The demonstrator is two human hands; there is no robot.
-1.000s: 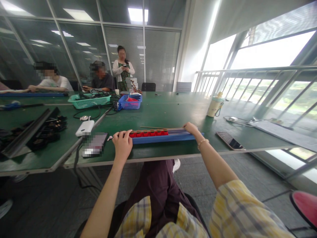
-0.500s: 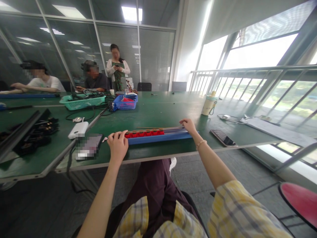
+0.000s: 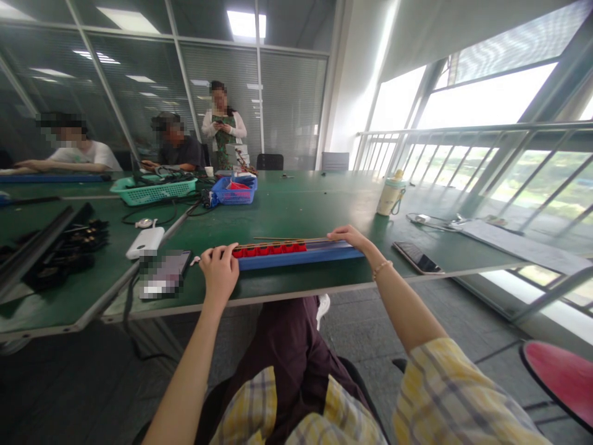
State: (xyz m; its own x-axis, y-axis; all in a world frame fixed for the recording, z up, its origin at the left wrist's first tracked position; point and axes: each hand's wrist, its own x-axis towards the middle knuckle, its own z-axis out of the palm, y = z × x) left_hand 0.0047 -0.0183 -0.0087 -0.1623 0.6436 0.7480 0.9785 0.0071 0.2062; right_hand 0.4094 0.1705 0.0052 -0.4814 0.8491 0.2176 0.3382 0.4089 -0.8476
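A long blue tray lies along the table's near edge, with a row of red pieces in its left and middle part. My left hand is wrapped round the tray's left end. Thin tan strips run along the tray's far side; one strip sticks out behind it at a slight angle. Over the tray's right part, my right hand has its fingers together, pointing left, at the right end of a thin strip. Its fingertips are small and partly hidden, and the exact grip is unclear.
Phones lie left and right of the tray. A cream bottle stands behind on the right. Green and blue baskets sit farther back. Black parts and a white device are at left. Several people are beyond.
My right hand has slid a little left along the tray, and its fingers now lie flatter. My left hand and the tray have barely moved.
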